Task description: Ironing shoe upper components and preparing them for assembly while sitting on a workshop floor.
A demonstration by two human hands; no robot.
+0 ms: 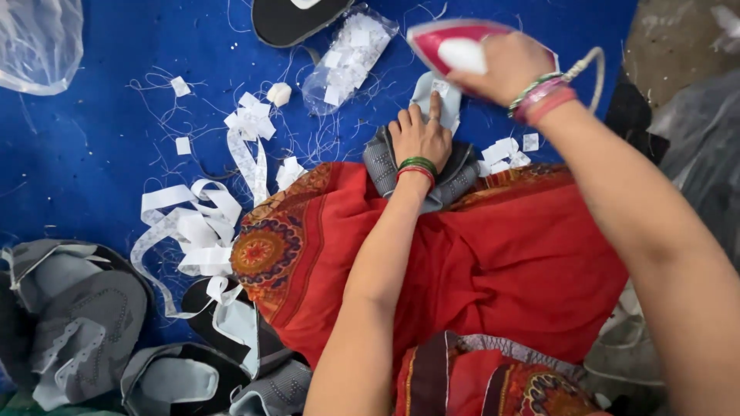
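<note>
while the left hand (420, 137) lies flat, fingers spread, pinning a grey shoe piece (455, 179) on the blue table (92, 146) at the edge of the red cloth (501, 262), the right hand (505, 65) is closed round a pink iron (455, 46) tipped just above the pale label (439, 96) on that piece. pressing looks to be under way, not finished. a heap of grey pieces (85, 323) sits at the lower left, well apart; whether they are done i cannot tell. white paper strips (193, 223) and a bag of labels (347, 58) lie about.
</note>
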